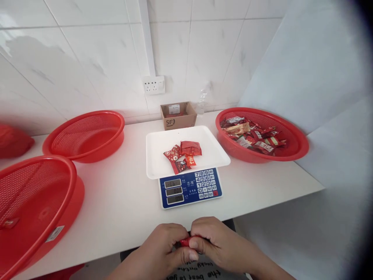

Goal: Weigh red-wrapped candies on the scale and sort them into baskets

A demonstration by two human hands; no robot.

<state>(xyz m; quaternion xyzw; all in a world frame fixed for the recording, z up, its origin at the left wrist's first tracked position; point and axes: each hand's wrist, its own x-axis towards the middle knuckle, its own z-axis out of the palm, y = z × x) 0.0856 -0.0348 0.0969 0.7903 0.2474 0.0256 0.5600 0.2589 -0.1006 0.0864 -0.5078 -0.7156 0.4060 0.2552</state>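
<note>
My left hand (171, 247) and my right hand (214, 243) meet just off the table's front edge. Both are closed on a small red packet (184, 242), most of it hidden by fingers. Beyond them stands a digital scale (190, 194) with a blue keypad panel and a white weighing tray (159, 144). Several red snack packets (190, 148) lie in a loose cluster on that tray, some overlapping. The scale's display digits are faint.
At the right, a red plastic basket (301, 146) holds many wrapped packets. Another red basket (116, 142) stands back left; a nearer one (77, 190) has a small red packet inside. An open cardboard box (180, 122) and a clear bottle (201, 102) stand by the wall.
</note>
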